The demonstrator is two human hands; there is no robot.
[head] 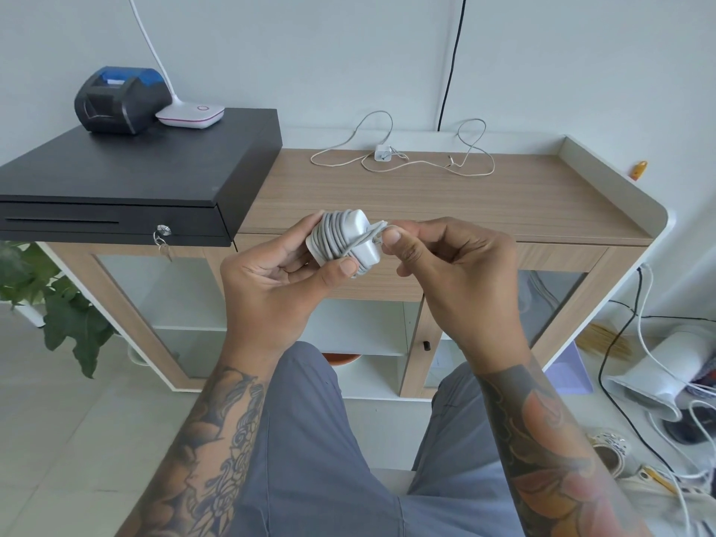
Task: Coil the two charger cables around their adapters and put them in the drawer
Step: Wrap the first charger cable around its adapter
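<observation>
My left hand (271,281) grips a white charger adapter (358,226) with its cable wound around it in several turns. My right hand (445,265) pinches the loose cable end (374,234) against the adapter's right side. Both hands hover in front of the wooden counter (426,199). A second white adapter (381,153) lies at the back of the counter with its thin cable (426,168) sprawled in loose loops. A closed wooden drawer front (387,277) runs below the counter edge, partly hidden by my hands.
A black cash drawer (135,176) with a key sits on the counter's left, carrying a receipt printer (120,98) and a white lamp base (190,114). A plant (58,304) stands on the left. Cables and white appliances (658,381) clutter the floor at right.
</observation>
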